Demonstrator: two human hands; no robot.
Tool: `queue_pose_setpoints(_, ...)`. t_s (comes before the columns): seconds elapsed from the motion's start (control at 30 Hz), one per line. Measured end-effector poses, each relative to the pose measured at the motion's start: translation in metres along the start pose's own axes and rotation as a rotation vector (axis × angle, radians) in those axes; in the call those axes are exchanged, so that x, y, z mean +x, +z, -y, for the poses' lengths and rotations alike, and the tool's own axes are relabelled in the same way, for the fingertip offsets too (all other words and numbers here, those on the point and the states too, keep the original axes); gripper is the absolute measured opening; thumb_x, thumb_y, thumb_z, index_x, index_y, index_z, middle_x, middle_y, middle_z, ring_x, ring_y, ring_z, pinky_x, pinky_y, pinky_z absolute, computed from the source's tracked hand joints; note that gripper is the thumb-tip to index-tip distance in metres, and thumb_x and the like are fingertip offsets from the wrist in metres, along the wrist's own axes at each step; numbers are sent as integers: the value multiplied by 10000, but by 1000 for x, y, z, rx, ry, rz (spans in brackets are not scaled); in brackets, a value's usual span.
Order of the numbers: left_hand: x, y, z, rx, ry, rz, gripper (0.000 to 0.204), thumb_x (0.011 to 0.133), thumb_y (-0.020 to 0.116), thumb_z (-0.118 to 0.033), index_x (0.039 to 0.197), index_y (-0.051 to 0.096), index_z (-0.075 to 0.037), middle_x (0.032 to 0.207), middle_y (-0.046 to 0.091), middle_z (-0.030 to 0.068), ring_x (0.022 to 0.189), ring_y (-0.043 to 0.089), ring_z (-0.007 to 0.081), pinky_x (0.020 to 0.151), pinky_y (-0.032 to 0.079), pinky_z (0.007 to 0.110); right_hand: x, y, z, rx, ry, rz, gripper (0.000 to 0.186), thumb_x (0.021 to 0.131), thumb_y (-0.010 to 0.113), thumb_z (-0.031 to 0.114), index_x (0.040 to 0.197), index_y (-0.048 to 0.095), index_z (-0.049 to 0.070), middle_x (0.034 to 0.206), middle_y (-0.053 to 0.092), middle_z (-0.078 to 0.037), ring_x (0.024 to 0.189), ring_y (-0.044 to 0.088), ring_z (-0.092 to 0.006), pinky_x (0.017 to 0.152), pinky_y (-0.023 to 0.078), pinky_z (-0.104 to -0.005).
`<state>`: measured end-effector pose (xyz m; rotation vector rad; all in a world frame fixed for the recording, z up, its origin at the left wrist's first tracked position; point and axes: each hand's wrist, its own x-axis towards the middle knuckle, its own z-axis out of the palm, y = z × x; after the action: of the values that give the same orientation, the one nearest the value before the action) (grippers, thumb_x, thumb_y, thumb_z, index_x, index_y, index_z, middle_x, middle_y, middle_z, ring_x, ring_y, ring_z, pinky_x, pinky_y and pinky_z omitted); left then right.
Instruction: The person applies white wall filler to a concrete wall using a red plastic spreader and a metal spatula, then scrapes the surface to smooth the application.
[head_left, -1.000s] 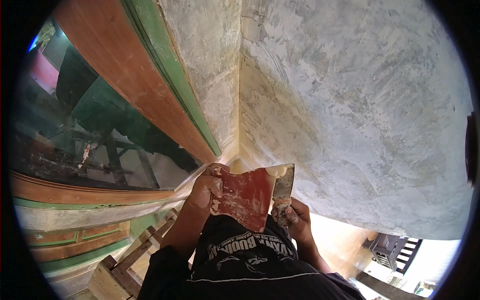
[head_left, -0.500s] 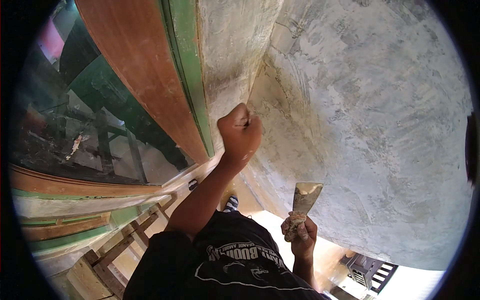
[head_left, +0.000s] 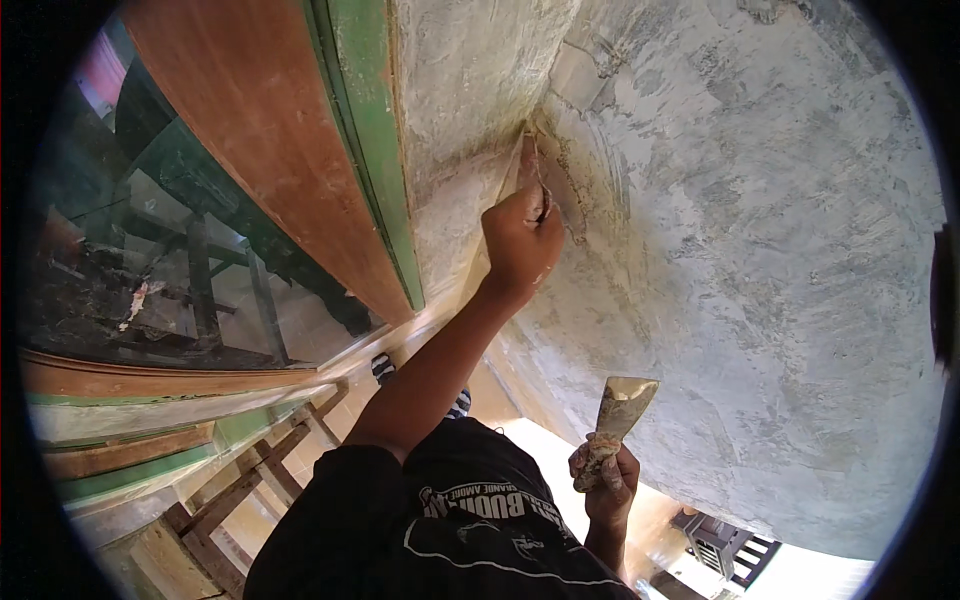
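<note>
My left hand [head_left: 523,240] is raised to the inner corner where two plastered walls meet, its fingers closed. A thin, pointed thing [head_left: 531,165] reaches from it toward the corner; I cannot make out whether it is a blade seen edge-on or a finger. Lower and to the right, my right hand [head_left: 606,478] grips a putty knife [head_left: 626,405] by its plaster-crusted handle. Its wide blade points up, in front of the grey wall and apart from my left hand.
A rough grey plastered wall [head_left: 740,250] fills the right side. At left stand a green and brown wooden frame [head_left: 250,120] and a dark glass pane [head_left: 250,290]. A wooden ladder-like structure [head_left: 265,470] is at lower left, a dark slatted object [head_left: 725,545] at lower right.
My left hand has moved up and to the right, to the wall corner, and the pointed thing now shows above it. My right hand has shifted slightly right and down with the putty knife.
</note>
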<state>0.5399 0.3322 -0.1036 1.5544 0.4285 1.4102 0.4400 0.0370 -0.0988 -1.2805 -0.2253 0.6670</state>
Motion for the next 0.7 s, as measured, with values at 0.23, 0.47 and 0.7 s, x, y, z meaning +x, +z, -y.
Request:
queue_pose_setpoints(0.23, -16, -2, -5, 112, 164, 84, 238, 711, 537, 73, 583, 355, -11, 508, 313, 107, 429, 323, 149, 425, 270, 305, 8, 1, -2, -15, -24, 16, 508, 845, 590, 369, 1042, 556, -97, 739, 589, -122, 583, 510, -141, 493, 354, -236)
queue_pose_setpoints(0.47, 0, 5, 7, 184, 165, -20, 207, 665, 588, 3, 604, 397, -50, 546, 430, 144, 489, 467, 330, 442, 342, 373, 9, -1, 5, -21, 17, 41, 441, 851, 571, 314, 1040, 552, -84, 738, 568, -131, 605, 510, -194, 532, 398, -293)
queue_pose_setpoints(0.7, 5, 1, -4, 93, -56, 140, 134, 674, 582, -3, 658, 450, -15, 595, 481, 156, 535, 483, 340, 489, 366, 360, 7, -4, 5, -3, -7, 36, 441, 848, 579, 310, 1041, 553, -85, 743, 568, -133, 617, 512, -194, 538, 401, -297)
